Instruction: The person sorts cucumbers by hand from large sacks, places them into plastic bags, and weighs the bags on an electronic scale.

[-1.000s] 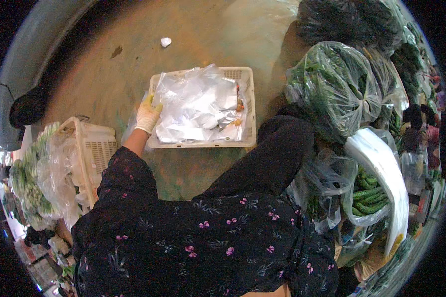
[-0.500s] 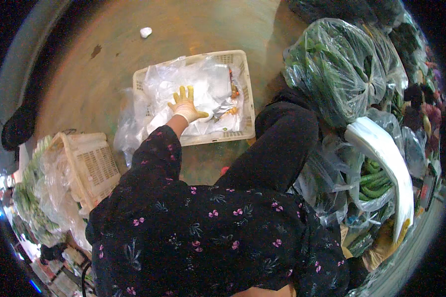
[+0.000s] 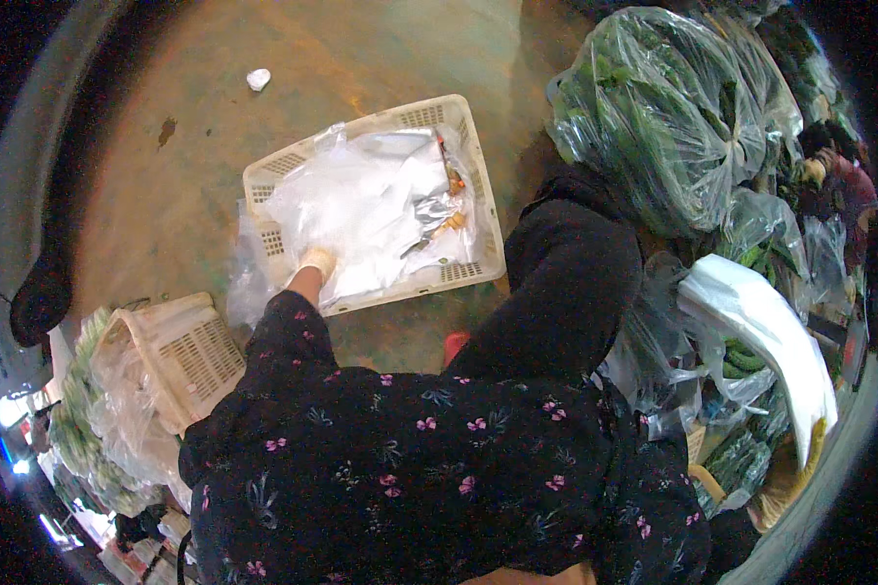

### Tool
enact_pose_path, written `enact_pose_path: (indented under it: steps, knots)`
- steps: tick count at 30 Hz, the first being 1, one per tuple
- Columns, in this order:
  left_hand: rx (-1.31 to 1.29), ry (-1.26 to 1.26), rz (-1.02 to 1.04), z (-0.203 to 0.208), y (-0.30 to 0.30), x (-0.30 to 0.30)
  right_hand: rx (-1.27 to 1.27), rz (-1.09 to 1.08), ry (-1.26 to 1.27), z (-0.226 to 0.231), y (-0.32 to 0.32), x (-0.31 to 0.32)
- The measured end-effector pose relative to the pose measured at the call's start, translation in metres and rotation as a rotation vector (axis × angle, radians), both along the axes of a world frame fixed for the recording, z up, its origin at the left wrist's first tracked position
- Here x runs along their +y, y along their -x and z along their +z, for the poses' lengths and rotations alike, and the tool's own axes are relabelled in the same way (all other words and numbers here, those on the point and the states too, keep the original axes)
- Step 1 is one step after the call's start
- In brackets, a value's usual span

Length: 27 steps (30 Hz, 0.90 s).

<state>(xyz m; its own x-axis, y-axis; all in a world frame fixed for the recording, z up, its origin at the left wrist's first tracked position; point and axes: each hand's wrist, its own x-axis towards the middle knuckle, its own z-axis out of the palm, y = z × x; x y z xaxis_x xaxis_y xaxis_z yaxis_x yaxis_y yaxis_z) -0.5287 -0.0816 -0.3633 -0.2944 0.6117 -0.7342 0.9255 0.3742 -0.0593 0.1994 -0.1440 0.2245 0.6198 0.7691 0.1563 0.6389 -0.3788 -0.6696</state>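
A cream plastic crate stands on the floor in front of me, lined with clear and white plastic sheeting. At its near left corner, my left hand, in a pale yellow glove, reaches under the edge of the sheeting, which hides its fingers. Small orange and red items show at the crate's right side. Far to my right, my right hand, in a yellow glove, grips the lower end of a long white slab that looks like foam.
A large clear bag of green vegetables lies at the upper right, with bags of green produce below it. Another crate leans at the left beside bagged pale green vegetables. A small white scrap lies on the floor.
My left hand has moved from the middle of the sheeting to the crate's near left corner, and the sheeting now covers its fingers. The right hand still holds the white slab.
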Motion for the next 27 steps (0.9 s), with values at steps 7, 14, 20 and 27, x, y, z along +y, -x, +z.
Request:
enact_pose_path:
  steps: [7,14,20,27]
  knots:
    - [-0.035,0.184,-0.275,0.058,-0.029,-0.013,0.068,0.262,-0.113,-0.025,-0.016,0.011]
    - [-0.114,0.233,-0.305,0.067,-0.056,-0.03,-0.649,0.483,-0.035,-0.023,-0.09,-0.001]
    - [-0.159,0.163,-0.269,0.115,-0.112,-0.051,-0.212,0.325,-0.269,-0.009,0.016,0.041]
    - [-0.234,-0.211,-0.169,0.17,-0.154,-0.036,-0.366,0.67,-0.246,-0.027,0.074,0.125]
